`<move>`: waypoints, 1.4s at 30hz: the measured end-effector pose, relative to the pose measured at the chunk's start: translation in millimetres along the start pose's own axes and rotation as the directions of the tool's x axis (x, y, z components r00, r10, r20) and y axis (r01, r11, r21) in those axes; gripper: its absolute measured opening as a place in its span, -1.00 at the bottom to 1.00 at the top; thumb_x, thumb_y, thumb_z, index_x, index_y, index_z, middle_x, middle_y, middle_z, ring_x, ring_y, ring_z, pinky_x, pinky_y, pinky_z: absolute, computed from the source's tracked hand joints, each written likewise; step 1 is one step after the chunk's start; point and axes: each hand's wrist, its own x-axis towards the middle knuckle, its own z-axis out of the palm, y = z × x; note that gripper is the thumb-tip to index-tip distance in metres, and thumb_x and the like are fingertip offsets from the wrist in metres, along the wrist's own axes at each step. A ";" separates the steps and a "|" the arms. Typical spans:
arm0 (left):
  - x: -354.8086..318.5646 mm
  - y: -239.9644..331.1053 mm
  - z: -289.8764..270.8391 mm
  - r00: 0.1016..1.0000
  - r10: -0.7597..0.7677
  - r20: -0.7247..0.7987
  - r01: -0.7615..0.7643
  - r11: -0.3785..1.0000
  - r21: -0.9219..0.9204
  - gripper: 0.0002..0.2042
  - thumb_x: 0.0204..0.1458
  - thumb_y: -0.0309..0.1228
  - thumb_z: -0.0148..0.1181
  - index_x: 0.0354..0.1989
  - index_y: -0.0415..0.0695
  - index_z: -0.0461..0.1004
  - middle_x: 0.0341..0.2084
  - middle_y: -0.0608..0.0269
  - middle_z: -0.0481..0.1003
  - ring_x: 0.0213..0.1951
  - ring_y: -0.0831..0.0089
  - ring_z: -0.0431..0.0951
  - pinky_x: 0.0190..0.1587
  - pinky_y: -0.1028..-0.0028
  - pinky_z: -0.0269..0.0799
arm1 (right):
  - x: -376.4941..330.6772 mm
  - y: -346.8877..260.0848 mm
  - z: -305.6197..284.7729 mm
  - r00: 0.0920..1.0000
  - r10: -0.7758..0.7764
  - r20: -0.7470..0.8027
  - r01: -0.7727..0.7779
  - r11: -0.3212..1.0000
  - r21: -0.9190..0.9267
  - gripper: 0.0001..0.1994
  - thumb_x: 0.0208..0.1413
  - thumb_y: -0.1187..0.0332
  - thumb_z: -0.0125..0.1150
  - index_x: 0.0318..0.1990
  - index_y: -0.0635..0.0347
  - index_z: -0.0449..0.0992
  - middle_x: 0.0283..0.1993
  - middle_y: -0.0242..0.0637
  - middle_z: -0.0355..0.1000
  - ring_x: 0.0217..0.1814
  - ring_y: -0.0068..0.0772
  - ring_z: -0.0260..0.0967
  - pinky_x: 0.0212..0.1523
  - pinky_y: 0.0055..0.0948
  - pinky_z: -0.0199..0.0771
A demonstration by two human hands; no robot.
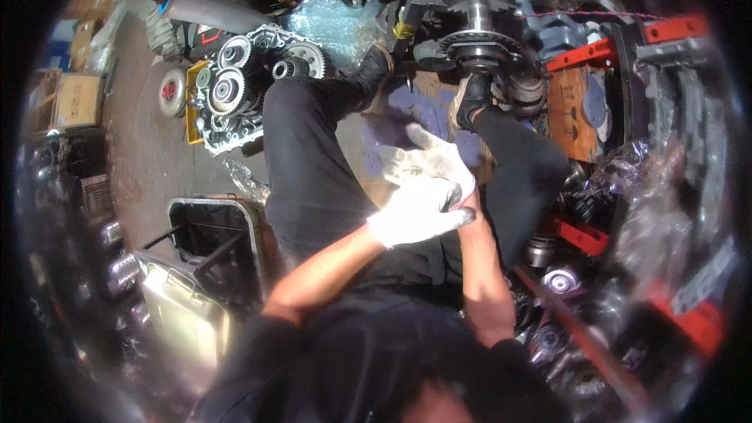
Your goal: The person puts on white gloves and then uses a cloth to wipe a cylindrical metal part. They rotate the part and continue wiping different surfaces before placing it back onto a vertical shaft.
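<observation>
White work gloves cover both my hands, which meet over the gap between my knees. My left hand (415, 211) reaches across to my right wrist, its fingers and thumb closed around the cuff of the right glove (462, 178). The sunlit left glove is overexposed, so finger detail is partly lost. My right hand (427, 163) points away from me and to the left, fingers stretched out and apart, with nothing in it. Beyond it, purple-grey patches (427, 110) mark a brown board on the floor between my shoes.
An open gearbox housing with gears (227, 90) lies left of my leg. A metal shaft assembly (479, 39) stands beyond my right shoe. Bubble wrap (333, 27) lies at the back. At lower left is a metal container (184, 317); red rails (583, 55) and loose parts crowd the right.
</observation>
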 end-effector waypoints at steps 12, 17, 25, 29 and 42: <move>1.8 5.7 10.8 0.945 0.307 -0.113 -0.289 0.945 0.154 -0.65 0.22 -0.13 0.28 -0.44 -0.19 0.59 -0.58 -0.04 0.54 -0.48 0.03 0.61 -0.35 0.13 0.48 | 34.8 -5.6 -1.0 0.968 0.200 0.153 -0.247 0.871 0.424 -0.53 0.51 0.21 -0.04 0.44 0.23 0.35 0.39 0.07 0.42 0.41 0.11 0.40 0.49 0.11 0.34; -1.7 8.0 17.6 0.944 0.289 -0.158 -0.272 0.955 0.122 -0.67 0.25 -0.16 0.26 -0.43 -0.18 0.58 -0.57 -0.03 0.54 -0.49 0.02 0.59 -0.35 0.11 0.48 | 30.3 -11.4 -0.9 0.970 0.223 0.097 -0.243 0.896 0.372 -0.55 0.52 0.21 -0.06 0.42 0.21 0.37 0.42 0.03 0.41 0.43 0.13 0.37 0.51 0.13 0.31; -3.5 -2.7 19.6 0.947 0.307 -0.092 -0.299 0.950 0.090 -0.67 0.27 -0.17 0.24 -0.43 -0.18 0.59 -0.53 -0.01 0.57 -0.46 0.01 0.61 -0.32 0.13 0.52 | 34.8 -11.2 -11.5 0.983 0.170 0.071 -0.184 0.921 0.345 -0.58 0.53 0.20 -0.08 0.38 0.17 0.41 0.44 -0.01 0.39 0.46 0.15 0.34 0.54 0.15 0.27; -3.7 -9.4 24.3 0.928 0.334 -0.165 -0.339 0.941 0.000 -0.64 0.35 -0.14 0.20 -0.37 -0.19 0.62 -0.50 -0.03 0.57 -0.46 0.05 0.61 -0.31 0.16 0.54 | 42.4 -7.7 -10.6 0.962 -0.053 0.268 -0.086 0.872 0.481 -0.61 0.54 0.19 -0.09 0.34 0.18 0.43 0.42 -0.01 0.40 0.45 0.14 0.35 0.54 0.15 0.28; -2.9 -36.5 27.1 0.843 0.454 -0.289 -0.458 0.887 0.059 -0.78 0.21 -0.28 0.38 -0.41 -0.13 0.61 -0.59 0.12 0.53 -0.54 0.14 0.55 -0.42 0.23 0.51 | 70.5 18.9 -61.2 0.956 0.241 -0.169 -0.189 0.942 0.277 -0.71 0.52 0.19 -0.03 -0.07 0.21 0.52 0.01 -0.11 0.57 0.13 -0.09 0.54 0.41 0.08 0.44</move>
